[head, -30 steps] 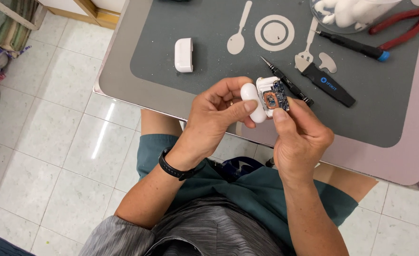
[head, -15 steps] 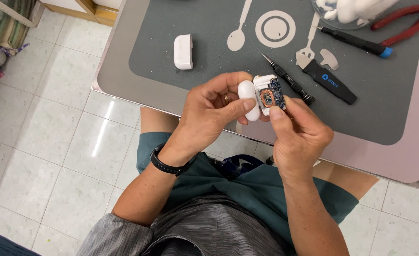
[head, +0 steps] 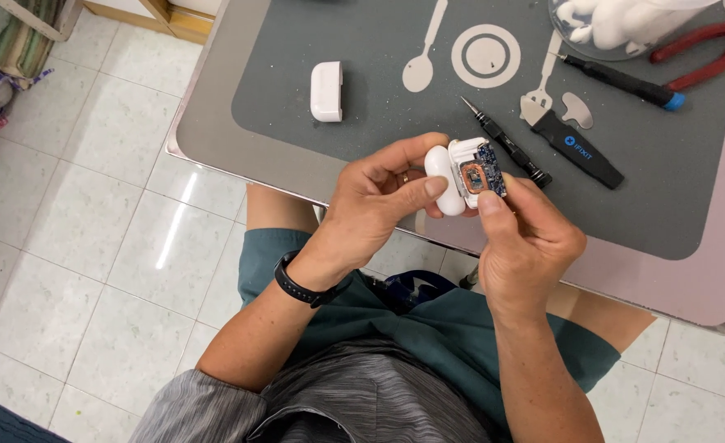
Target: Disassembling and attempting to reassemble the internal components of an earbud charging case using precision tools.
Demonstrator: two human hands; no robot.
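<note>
Little has moved since the earlier frame: both hands stay at the table edge, the case turned slightly. Left hand [head: 379,205] pinches the small white case [head: 444,176] by its rounded shell. Right hand [head: 526,238] grasps the exposed circuit board [head: 484,171] with its copper coil, thumb on its lower edge. Looks light, smooth plastic, likely slippery; board fragile, so hold by the edges. At 10 o'clock, a white lid [head: 326,90] on the grey mat [head: 379,33]. At 1 o'clock, a screwdriver [head: 506,141]. Clear bowl [head: 576,37] at 1 o'clock holds something white.
</note>
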